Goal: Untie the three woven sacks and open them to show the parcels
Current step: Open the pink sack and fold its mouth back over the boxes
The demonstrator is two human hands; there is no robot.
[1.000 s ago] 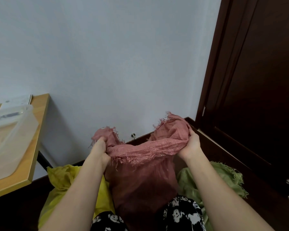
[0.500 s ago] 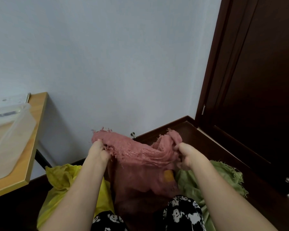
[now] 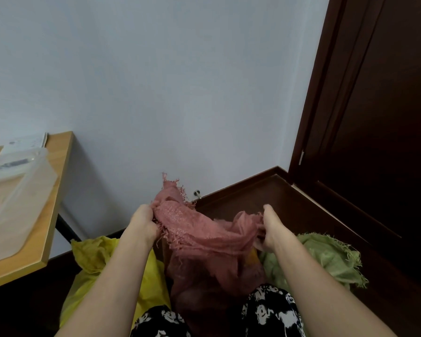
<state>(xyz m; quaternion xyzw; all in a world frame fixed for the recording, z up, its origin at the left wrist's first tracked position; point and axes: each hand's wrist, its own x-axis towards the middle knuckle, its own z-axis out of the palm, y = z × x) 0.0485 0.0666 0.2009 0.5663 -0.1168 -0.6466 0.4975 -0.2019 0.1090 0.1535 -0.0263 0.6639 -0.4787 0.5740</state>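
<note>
A pink woven sack (image 3: 204, 239) stands on the floor between my knees, its frayed mouth bunched and pulled down. My left hand (image 3: 144, 224) grips the left side of the rim. My right hand (image 3: 272, 227) grips the right side. A bit of an orange parcel (image 3: 252, 257) shows inside, under the rim by my right hand. To the left lies a yellow sack (image 3: 95, 256), partly behind my left forearm. On the right lies a green sack (image 3: 326, 259) with a frayed edge.
A wooden table (image 3: 51, 215) with a clear plastic bag (image 3: 10, 190) on it stands at the left. The white wall is just behind the sacks, with a doorstop (image 3: 197, 192) at its foot. A dark wooden door (image 3: 374, 142) fills the right side.
Both hands have pushed the pink sack's rim lower and drawn it wider apart. The right hand dropped and moved right, and the orange parcel came into view inside.
</note>
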